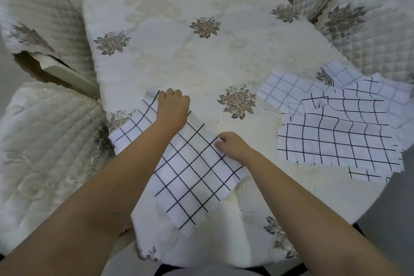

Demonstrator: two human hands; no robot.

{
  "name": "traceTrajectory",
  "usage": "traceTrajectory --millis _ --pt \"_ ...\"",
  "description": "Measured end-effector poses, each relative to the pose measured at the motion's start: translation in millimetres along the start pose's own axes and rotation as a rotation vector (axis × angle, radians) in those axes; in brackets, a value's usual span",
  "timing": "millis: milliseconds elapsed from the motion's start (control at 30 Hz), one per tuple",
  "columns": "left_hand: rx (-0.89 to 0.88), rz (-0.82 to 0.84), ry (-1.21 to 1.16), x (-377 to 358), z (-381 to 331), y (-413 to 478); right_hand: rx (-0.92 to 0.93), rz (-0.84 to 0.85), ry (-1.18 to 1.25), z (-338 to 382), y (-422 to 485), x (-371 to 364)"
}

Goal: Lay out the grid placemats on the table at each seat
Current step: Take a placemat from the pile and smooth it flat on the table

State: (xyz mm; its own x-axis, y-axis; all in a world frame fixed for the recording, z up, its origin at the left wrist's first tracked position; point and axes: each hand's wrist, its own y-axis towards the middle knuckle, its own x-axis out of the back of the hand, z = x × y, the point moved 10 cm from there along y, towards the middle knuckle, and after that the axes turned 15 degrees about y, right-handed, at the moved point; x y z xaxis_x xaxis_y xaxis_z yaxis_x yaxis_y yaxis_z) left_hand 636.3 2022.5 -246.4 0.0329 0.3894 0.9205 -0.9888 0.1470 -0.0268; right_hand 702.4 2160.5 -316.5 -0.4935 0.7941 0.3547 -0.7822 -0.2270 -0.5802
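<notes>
Your right hand (233, 144) pinches the placemat (186, 172) by its side edge while your left hand (172, 108) curls its fingers (177, 95) over the rolled far corner, likely flattening it at this worktop (179, 51) seat, spare placemats (336, 139) piled farther right.

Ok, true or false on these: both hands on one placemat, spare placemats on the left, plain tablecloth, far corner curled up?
Both hands hold one placemat: true; the left hand grips its far corner, the right hand pinches its right edge.
The spare placemats lie on the person's left: false; they lie on the right.
The tablecloth is plain: false; it bears flower motifs.
The held placemat's far corner curls up: true.
</notes>
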Motion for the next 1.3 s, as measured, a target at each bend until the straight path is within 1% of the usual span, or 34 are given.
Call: traceTrajectory --millis 100,200,333,433,500,567,733,833,900,967,1033,1067,1100,1133,1167,1200,1233,1300 --pt "0.015 -0.077 -0.053 16.6 11.5 14.0 0.03 -0.097 -0.007 17.7 -1.1 19.6" --pt "0.079 -0.304 -0.087 58.6 27.2 25.0 0.078 -0.196 -0.087 46.2 -6.2 45.7" --pt "0.148 -0.486 -0.12 106.1 35.8 30.7 0.176 -0.331 -0.197 90.9 -26.5 79.6" --pt "0.176 -0.547 -0.229 129.8 35.4 30.0 0.239 -0.375 -0.193 109.9 -42.9 91.2" --pt "0.209 -0.58 -0.302 138.3 38.1 25.7 0.255 -0.369 -0.169 113.3 -49.1 90.2" --pt "0.234 -0.633 -0.324 145.5 42.8 17.5 0.27 -0.362 -0.15 114.3 -52.0 85.6" --pt "0.286 -0.742 -0.244 166.5 73.9 -8.8 0.304 -0.373 -0.088 131.5 -51.1 73.3" --pt "0.323 -0.751 -0.199 177.6 98.8 -27.0 0.388 -0.406 -0.064 154.5 -47.5 63.7" --pt "0.327 -0.747 -0.117 187.4 107.9 -44.5 0.458 -0.446 -0.04 170.2 -41.4 58.3" --pt "0.287 -0.724 -0.004 195.2 100.4 -64.9 0.522 -0.505 0.005 179.9 -33.1 55.4" --pt "0.204 -0.668 0.057 200.3 83.9 -87.6 0.558 -0.518 0.149 178.9 -18.4 49.9" --pt "0.14 -0.592 0.04 196.2 72.7 -95.6 0.554 -0.494 0.246 174.4 -11.1 45.1" --pt "0.062 -0.458 -0.01 186.6 58.5 -99.5 0.534 -0.462 0.338 167.1 -4.8 40.1" --pt "-0.02 -0.246 -0.089 166.1 40.1 -100.3 0.509 -0.429 0.409 158.1 2.6 35.8" --pt "-0.069 -0.07 -0.178 141.8 22.4 -103.4 0.455 -0.404 0.458 147.6 9.2 30.3" --pt "-0.094 0.044 -0.25 121.3 6.6 -105.8 0.38 -0.378 0.511 132.7 15.6 25.2" --pt "-0.112 0.119 -0.299 103.5 -7.6 -106.7 0.288 -0.343 0.587 115.1 19.7 19.2" --pt "-0.125 0.189 -0.375 76.9 -29.9 -106.6 0.05 -0.276 0.77 69.7 23.8 3.5"
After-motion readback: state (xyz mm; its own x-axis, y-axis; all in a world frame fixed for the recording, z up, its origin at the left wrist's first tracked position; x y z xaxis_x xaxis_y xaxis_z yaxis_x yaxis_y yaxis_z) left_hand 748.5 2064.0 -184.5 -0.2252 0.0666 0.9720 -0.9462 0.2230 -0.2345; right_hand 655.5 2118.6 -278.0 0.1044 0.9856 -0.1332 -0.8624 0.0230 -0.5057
